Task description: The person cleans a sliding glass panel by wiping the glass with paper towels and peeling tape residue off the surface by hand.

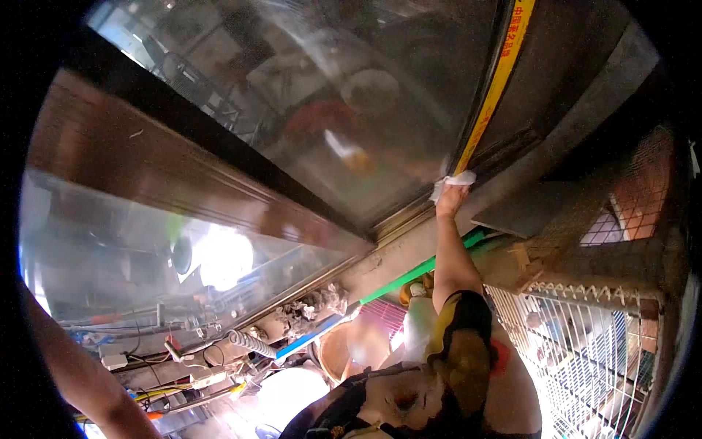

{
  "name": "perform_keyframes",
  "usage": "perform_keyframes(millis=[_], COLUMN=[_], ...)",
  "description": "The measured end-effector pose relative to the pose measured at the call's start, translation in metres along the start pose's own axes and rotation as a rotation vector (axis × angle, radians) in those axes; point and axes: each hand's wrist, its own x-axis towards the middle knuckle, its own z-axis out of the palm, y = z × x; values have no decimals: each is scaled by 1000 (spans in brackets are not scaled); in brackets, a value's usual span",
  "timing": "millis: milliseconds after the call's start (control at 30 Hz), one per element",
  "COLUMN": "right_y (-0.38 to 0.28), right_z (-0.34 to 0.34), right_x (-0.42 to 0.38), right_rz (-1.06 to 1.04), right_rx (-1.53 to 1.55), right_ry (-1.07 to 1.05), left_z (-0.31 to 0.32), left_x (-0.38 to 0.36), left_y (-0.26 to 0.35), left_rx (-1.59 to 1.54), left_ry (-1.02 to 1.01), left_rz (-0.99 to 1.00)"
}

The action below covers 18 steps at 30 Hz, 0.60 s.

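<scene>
Wiping appears to be in hand at a shopfront window: the person's right arm, in a black-and-yellow sleeve (459, 316), stretches up from below the glass pane (329, 110). The right hand (451, 199) is closed around a bunched white cloth (452, 180) and presses it against the pane's lower right corner. There the cloth touches the foot of a yellow strip (497, 80) that runs up the pane's right edge.

The left forearm (80, 380) crosses the view far below and left of the pane. Its hand is out of frame, so whether it is open or holding anything cannot be told.

The cloth sits at one corner and most of the pane shows smeared reflections, so the work looks far from finished. The next stroke probably calls for a long reach up or leftward across the pane, with the cloth kept flat against it.

A white wire cage (585, 351) stands below and right of the pane, close to the person's side. A green pole (417, 272) slants just below the pane's bottom rail, behind the raised arm. Tangled cables (168, 351) and a corrugated hose (248, 342) lie lower left of the pane. A dark wooden frame (183, 175) borders the pane's left edge and could catch a leftward sweep.
</scene>
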Motion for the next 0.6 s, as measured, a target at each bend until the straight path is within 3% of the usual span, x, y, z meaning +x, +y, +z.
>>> perform_keyframes(millis=[33,100,167,233,300,333,433,467,600], right_y=[18,23,-64,-118,-115,-106,-123,-94,-55], right_z=[6,-2,-41,-68,-78,-72,-89,-83,-73], right_x=[-4,-17,-39,-58,-66,-61,-61,-54,-46], right_rz=[29,-72,456,801,654,694,551,649,691], right_rx=[227,95,741,1585,1851,1770,1757,1794,1161], right_ry=[56,93,37,10,-500,-528,-640,-710,-293], left_z=[-2,-5,-7,-8,-8,-9,-9,-8,-6], left_x=[0,1,1,1,2,1,3,3,4], left_y=[0,-2,-2,-1,-1,-1,-1,-1,1], left_rx=[3,2,-2,-6,-9,-11,-16,-24,-30], left_ry=[2,3,-2,2,5,9,13,14,26], left_rz=[1,-4,-1,-3,-6,-8,-7,-7,-5])
